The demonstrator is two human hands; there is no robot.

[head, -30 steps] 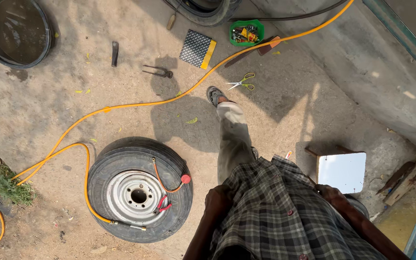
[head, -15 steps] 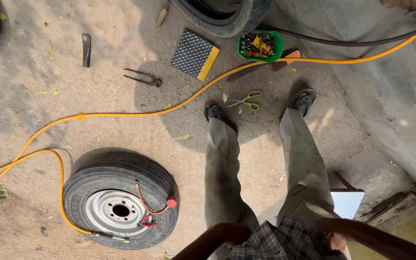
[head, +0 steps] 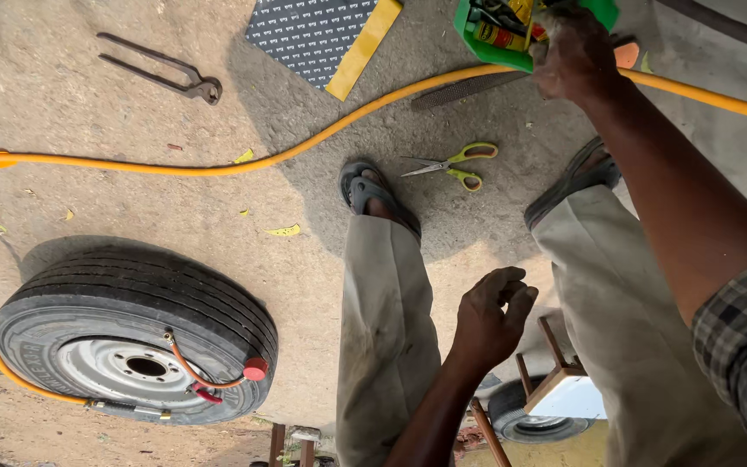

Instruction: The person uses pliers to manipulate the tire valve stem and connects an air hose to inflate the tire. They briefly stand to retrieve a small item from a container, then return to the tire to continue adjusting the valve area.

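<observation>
Right hand [head: 574, 50] reaching into a green tray [head: 594, 13] of small items on the ground.

Its fingers are curling at the tray's rim — grip unclear; the left hand [head: 488, 318] is hanging loosely curled, holding nothing, above the knees.

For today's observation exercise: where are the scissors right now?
In the head view, the scissors lie on the ground between the person's two feet, just below the yellow hose.

The right hand [head: 574, 54] is stretched far forward on a straight arm, fingers curled downward. The left hand [head: 490, 316] hangs loosely between the 2 legs, fingers half bent, holding nothing. Both feet stand apart.
</observation>
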